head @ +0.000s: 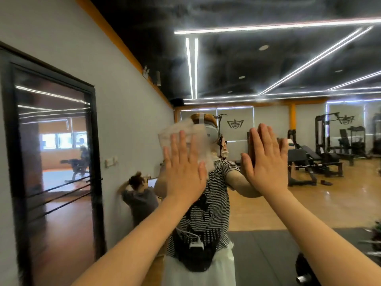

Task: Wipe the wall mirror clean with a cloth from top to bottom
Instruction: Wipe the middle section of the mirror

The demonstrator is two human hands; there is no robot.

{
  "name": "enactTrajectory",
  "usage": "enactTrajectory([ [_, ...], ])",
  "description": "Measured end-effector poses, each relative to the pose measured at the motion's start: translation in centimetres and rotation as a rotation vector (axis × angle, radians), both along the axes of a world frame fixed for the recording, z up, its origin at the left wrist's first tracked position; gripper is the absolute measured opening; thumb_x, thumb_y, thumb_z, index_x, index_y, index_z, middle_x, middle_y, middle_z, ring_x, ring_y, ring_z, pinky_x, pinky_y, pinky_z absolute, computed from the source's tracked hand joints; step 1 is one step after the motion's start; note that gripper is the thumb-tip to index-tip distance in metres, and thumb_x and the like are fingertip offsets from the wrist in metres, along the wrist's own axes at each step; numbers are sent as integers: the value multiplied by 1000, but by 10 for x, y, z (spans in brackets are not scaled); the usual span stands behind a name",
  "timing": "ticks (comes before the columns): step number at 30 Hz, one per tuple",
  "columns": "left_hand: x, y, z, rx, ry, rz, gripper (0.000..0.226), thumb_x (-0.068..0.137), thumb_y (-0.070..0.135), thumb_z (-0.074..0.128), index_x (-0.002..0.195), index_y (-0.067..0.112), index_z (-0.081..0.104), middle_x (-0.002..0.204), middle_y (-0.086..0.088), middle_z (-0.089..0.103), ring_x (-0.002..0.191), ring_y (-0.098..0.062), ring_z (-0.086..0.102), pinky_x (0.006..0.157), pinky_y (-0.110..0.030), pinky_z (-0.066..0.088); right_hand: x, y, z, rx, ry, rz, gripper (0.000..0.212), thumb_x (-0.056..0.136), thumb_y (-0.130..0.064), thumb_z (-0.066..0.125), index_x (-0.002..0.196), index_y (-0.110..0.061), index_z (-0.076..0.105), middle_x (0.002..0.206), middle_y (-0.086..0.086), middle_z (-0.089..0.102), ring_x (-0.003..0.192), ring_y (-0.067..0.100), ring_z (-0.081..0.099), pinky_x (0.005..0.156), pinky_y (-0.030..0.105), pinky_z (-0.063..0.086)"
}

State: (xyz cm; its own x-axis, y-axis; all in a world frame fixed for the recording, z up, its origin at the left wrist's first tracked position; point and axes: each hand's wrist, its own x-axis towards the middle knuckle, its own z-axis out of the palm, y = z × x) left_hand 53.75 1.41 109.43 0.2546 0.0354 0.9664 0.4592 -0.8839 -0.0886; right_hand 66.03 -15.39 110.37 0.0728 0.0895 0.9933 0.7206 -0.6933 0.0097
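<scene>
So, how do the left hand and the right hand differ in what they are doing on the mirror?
The left hand presses a white cloth flat against the mirror; the right hand has nothing under it. The left hand's fingers are spread, while the right hand's fingers lie close together. The left hand sits slightly lower than the right hand. Both are open, palms to the glass, fingers pointing up.

Cloth (181, 135) partly behind left hand (183, 168)
</scene>
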Motion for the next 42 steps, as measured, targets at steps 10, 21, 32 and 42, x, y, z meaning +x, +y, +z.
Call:
enactTrajectory([
  [10,-45,66,22,91,55,48,71,93,41,27,154,10,7,160,-18,6,148,-24,1,117,-31,-11,0,-1,0,2,24,16,65,93,-44,35,150,-13,27,157,14,26,144,26,17,117,45,7],
  [21,8,-10,8,-191,-145,-44,67,95,36,20,153,13,-4,159,-19,-4,147,-30,-3,118,-47,-3,4,3,-1,9,27,-2,64,94,-44,34,151,-15,24,158,11,25,146,23,15,118,41,1],
  [32,-62,90,30,62,31,35,67,93,36,27,155,15,8,160,-19,10,148,-22,-2,117,-30,-15,2,2,-3,1,38,-19,66,95,-45,32,152,-14,25,159,11,23,146,24,15,118,42,3],
  [42,-3,5,17,-89,-84,-30,70,92,37,25,154,16,3,161,-16,1,148,-31,0,118,-43,-5,2,2,-3,18,46,-20,65,95,-44,33,152,-15,25,159,10,24,146,22,15,119,38,-4],
])
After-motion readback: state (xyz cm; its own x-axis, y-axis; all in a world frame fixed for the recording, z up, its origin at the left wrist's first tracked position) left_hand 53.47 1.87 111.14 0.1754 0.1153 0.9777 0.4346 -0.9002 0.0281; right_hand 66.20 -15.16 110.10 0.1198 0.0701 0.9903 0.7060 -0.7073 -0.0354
